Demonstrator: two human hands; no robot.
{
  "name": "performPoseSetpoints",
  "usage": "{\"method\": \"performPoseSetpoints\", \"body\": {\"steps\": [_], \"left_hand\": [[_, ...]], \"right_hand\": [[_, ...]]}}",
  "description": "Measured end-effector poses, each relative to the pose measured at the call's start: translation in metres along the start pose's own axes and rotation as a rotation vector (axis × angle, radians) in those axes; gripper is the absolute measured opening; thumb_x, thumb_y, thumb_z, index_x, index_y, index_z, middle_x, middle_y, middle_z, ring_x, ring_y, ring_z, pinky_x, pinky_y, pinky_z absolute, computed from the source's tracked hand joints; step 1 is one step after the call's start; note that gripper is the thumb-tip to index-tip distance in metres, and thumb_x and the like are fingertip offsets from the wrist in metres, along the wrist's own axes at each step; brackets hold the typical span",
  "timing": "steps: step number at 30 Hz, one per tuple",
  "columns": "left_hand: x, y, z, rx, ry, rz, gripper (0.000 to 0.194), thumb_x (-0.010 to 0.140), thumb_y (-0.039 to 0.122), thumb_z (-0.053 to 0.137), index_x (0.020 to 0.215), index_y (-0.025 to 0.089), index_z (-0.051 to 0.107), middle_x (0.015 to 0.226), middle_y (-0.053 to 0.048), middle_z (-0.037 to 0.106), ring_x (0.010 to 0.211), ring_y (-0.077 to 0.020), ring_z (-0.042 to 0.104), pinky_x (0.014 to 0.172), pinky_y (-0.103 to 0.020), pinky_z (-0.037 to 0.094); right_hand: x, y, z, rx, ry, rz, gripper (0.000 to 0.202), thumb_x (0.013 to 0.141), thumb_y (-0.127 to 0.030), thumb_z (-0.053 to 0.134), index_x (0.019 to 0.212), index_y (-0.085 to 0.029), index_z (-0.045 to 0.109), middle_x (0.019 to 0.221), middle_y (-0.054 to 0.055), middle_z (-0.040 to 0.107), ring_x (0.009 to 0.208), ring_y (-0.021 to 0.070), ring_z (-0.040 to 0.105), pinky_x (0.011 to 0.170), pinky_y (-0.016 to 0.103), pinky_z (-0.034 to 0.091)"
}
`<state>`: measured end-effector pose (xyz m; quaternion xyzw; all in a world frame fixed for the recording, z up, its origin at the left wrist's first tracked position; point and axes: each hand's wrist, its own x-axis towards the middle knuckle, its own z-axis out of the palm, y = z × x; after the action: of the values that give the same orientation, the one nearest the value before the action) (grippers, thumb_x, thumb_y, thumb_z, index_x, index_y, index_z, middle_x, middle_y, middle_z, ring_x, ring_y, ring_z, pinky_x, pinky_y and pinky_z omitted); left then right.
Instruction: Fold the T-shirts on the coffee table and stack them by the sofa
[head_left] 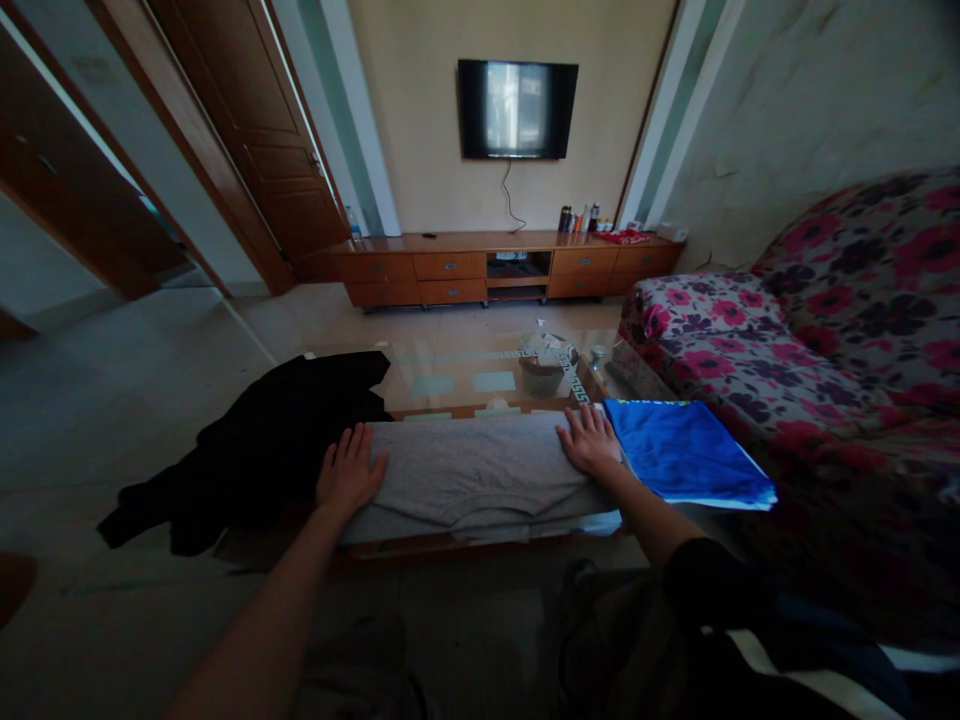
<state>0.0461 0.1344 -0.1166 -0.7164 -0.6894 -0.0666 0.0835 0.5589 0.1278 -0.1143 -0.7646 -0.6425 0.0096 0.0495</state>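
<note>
A grey shirt (480, 470), folded into a wide band with its neckline facing me, lies across the near part of the glass coffee table (450, 362). My left hand (351, 474) rests flat on its left end, fingers spread. On the right end lies my right hand (591, 440), palm down with its fingers apart. A black garment (277, 440) is heaped just left of my left hand and hangs over the table's left side. Right beside my right hand is a folded blue cloth (686, 450) with a white edge.
A bin or bowl with white tissue (546, 368) and a small glass (597, 358) stand toward the table's far right. A flowered sofa (750, 340) is on the right. Beyond are a wooden cabinet (450, 268) and a wall-mounted television (517, 110).
</note>
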Motion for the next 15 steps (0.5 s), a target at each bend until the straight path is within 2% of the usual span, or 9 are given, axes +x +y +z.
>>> {"method": "performPoseSetpoints", "body": {"steps": [3,6,10,12,15], "left_hand": [[0.001,-0.001,0.003,-0.036,-0.017,-0.014,0.070,0.100,0.047,0.028,0.162,0.015,0.030,0.168,-0.013,0.031,0.157,-0.0297,0.021,0.125,-0.051,0.018],[-0.003,-0.003,0.000,-0.055,0.020,-0.027,0.067,0.101,0.043,0.027,0.160,0.012,0.033,0.166,-0.017,0.034,0.153,-0.0312,0.028,0.124,-0.048,0.022],[-0.008,-0.003,-0.018,-0.083,0.022,-0.153,0.068,0.096,0.047,0.036,0.153,0.009,0.040,0.150,-0.024,0.048,0.136,-0.0378,0.049,0.110,-0.048,0.040],[-0.010,-0.004,-0.027,-0.120,-0.048,-0.288,0.072,0.092,0.050,0.042,0.149,0.006,0.042,0.140,-0.026,0.054,0.126,-0.0402,0.056,0.101,-0.048,0.046],[-0.015,-0.009,-0.035,-0.180,-0.249,-0.478,0.077,0.086,0.056,0.049,0.138,-0.001,0.049,0.131,-0.031,0.059,0.120,-0.0428,0.061,0.098,-0.048,0.049]], "right_hand": [[-0.003,-0.003,0.001,0.003,0.003,0.003,0.073,0.103,-0.065,0.020,0.163,-0.025,0.031,0.172,0.009,0.016,0.158,0.0309,0.010,0.124,0.053,0.009],[-0.010,-0.012,-0.005,0.018,0.053,0.012,0.071,0.105,-0.059,0.024,0.162,-0.019,0.033,0.171,0.013,0.019,0.158,0.0309,0.011,0.125,0.051,0.006],[-0.026,-0.025,-0.021,0.099,0.069,0.006,0.064,0.106,-0.051,0.028,0.157,-0.014,0.041,0.170,0.017,0.022,0.157,0.0310,0.016,0.125,0.050,0.010],[-0.038,-0.032,-0.032,0.155,0.049,-0.029,0.060,0.106,-0.050,0.032,0.155,-0.017,0.045,0.169,0.016,0.023,0.156,0.0308,0.019,0.124,0.051,0.014],[-0.059,-0.042,-0.050,0.240,0.056,-0.059,0.056,0.104,-0.050,0.041,0.151,-0.021,0.048,0.168,0.015,0.027,0.154,0.0315,0.024,0.122,0.052,0.021]]}}
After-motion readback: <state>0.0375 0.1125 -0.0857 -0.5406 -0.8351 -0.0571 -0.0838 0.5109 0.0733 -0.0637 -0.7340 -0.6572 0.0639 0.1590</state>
